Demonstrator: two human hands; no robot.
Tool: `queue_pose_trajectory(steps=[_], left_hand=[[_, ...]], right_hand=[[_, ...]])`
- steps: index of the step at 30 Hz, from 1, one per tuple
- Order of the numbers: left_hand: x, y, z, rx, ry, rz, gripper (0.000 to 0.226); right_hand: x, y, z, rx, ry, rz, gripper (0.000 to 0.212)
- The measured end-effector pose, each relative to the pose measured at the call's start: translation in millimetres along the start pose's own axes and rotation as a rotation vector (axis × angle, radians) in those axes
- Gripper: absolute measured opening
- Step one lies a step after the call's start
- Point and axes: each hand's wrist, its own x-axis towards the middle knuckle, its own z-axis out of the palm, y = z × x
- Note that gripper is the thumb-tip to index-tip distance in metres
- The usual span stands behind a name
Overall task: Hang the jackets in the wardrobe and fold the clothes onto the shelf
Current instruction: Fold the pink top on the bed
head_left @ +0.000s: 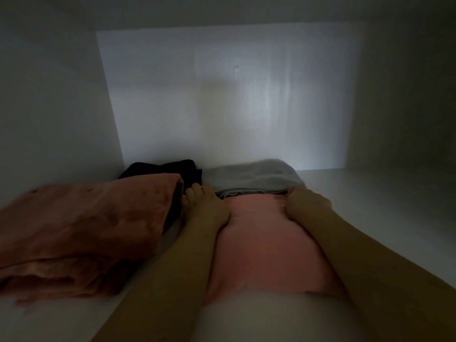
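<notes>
Pink top (266, 240) lies folded on the shelf (370, 206), its far edge against the grey fold (251, 176). Left hand (207, 208) flat, fingers straight; right hand (306, 206) curled on its far corner. Slide it in squarely, press flat, then let go.

No legible text, label, brand, number or sign appears anywhere in the head view. The scene is dim and soft, and no surface shows any marking that can be read.
</notes>
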Motion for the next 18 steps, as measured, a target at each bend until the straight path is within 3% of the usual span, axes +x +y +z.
queue_pose_trajectory(steps=[11, 15, 18], left_hand=[[-3.7, -0.3, -10.1, 0.011, -0.019, 0.024, 0.049], [-21.8, 21.0, -52.3, 0.061, 0.201, 0.279, 0.045], [-56.1, 51.8, -83.7, -0.023, 0.276, 0.39, 0.037]], right_hand=[[-12.3, 0.7, -11.4, 0.055, -0.04, -0.016, 0.043], [-42.8, 24.5, -47.6, 0.336, 0.169, 0.046, 0.05], [-79.9, 59.5, -75.4, 0.318, 0.278, -0.03, 0.049]])
